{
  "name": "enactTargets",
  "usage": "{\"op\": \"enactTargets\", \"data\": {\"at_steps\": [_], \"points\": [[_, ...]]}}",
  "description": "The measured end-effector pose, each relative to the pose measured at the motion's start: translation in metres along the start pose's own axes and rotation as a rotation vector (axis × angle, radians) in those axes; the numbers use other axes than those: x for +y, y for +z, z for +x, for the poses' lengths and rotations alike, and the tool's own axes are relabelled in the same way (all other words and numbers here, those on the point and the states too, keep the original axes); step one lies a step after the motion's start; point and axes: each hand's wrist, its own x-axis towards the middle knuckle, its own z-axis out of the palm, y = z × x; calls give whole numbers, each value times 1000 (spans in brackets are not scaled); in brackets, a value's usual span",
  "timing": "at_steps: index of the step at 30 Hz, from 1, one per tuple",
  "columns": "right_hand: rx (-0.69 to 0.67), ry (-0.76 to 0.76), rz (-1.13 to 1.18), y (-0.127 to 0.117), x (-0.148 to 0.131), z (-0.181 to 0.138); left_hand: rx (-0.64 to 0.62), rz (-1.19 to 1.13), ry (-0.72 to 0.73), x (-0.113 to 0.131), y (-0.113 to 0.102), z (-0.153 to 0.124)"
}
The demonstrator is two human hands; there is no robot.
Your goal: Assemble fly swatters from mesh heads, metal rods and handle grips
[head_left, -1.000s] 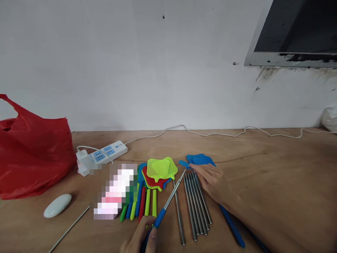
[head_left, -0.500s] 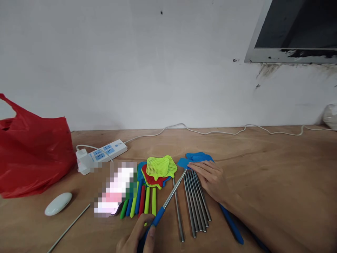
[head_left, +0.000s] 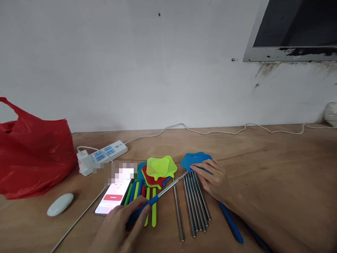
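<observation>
My left hand grips the blue handle of a fly swatter whose metal rod runs up and right to a blue mesh head. Fingers of my right hand press on that head's near edge. Under my right fingers lies a row of several bare metal rods. A pile of green, red and blue swatter heads with coloured handles sits just left of the rod.
A phone with a lit screen lies by my left hand. A red plastic bag, a white oval object, a power strip with a cable and a loose rod lie on the wooden table.
My left hand has swung the blue handle leftward and further up the table, so the rod lies flatter. My right hand stays on the blue head.
</observation>
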Motion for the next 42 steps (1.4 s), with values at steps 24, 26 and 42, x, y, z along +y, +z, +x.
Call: {"op": "enactTargets", "data": {"at_steps": [24,26,42], "points": [[50,-288,-18,-1,-8,-8,-100,17,89,0,15,-9],[63,-292,-26,-2,-9,-7,-93,13,106,0,16,-8],[109,-102,-52,-13,-13,6,-111,13,157,-5,40,-7]]}}
